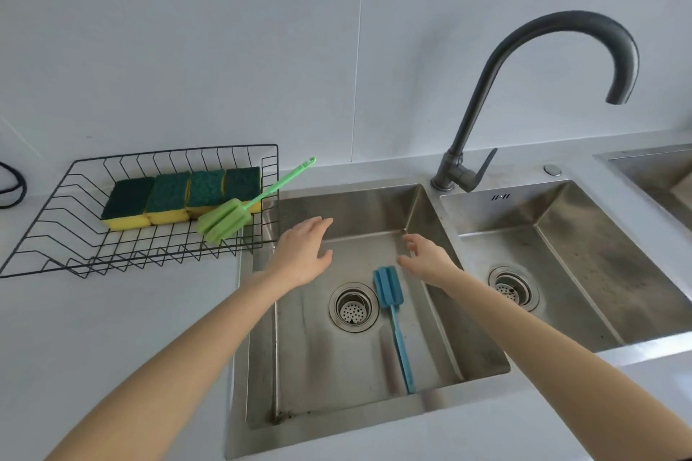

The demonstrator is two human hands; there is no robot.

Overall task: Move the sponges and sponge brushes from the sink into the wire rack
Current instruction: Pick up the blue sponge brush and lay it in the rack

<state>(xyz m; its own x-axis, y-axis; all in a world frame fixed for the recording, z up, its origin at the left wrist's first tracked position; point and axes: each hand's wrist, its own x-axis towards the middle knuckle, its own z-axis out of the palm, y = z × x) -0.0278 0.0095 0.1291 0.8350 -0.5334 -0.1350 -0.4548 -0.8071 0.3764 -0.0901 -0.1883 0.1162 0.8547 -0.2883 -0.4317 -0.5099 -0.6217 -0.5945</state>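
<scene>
A blue sponge brush (393, 314) lies on the floor of the left sink basin (322, 367), just right of the drain, head pointing away from me. Several green-and-yellow sponges (168, 198) sit in a row inside the black wire rack (56, 232) on the counter to the left. A green sponge brush (228, 219) rests in the rack with its handle sticking out over the right rim. My left hand (303, 254) hovers open over the sink's left side, holding nothing. My right hand (427, 258) is open just above and right of the blue brush head, apart from it.
A dark gooseneck faucet (486, 94) rises behind the divider between the basins. A second basin (584, 273) lies to the right, and another sink edge (651, 168) at far right. A black cable (11, 187) shows at the left edge. White tiled wall behind.
</scene>
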